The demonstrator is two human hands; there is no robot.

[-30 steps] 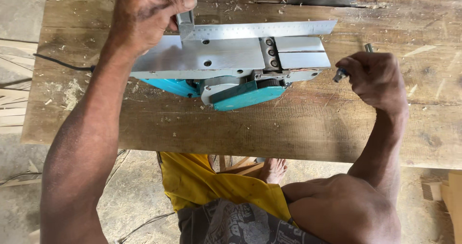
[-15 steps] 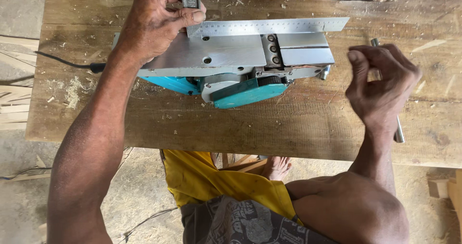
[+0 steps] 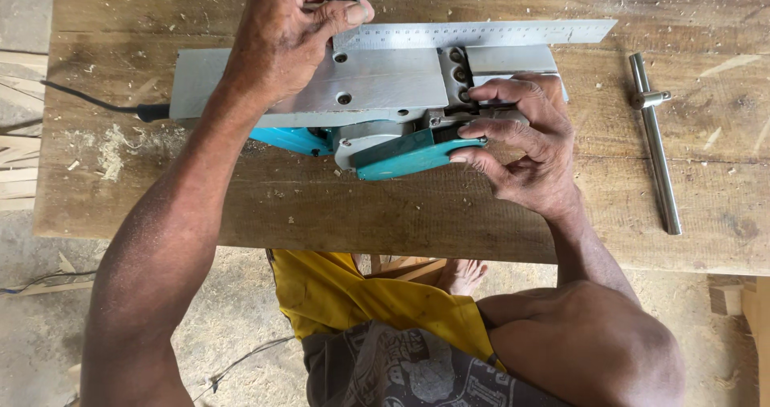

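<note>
An electric planer [image 3: 377, 106] lies upside down on a wooden workbench [image 3: 401, 206], its grey metal sole facing up and its teal body toward me. My left hand [image 3: 281, 38] presses a steel square [image 3: 481, 32] against the planer's far edge, gripping the square's stock. My right hand [image 3: 521, 142] rests on the front end of the planer, fingers curled around the teal housing and the sole. A metal socket wrench [image 3: 656, 142] lies loose on the bench to the right of that hand.
A black power cord [image 3: 96, 102] runs off the planer's left end across the bench. Wood shavings and dust are scattered over the bench. My knee, yellow cloth and bare foot show below the bench's near edge.
My right hand has put the socket wrench down on the bench at the right and moved left onto the planer's front end. My left hand stays on the square.
</note>
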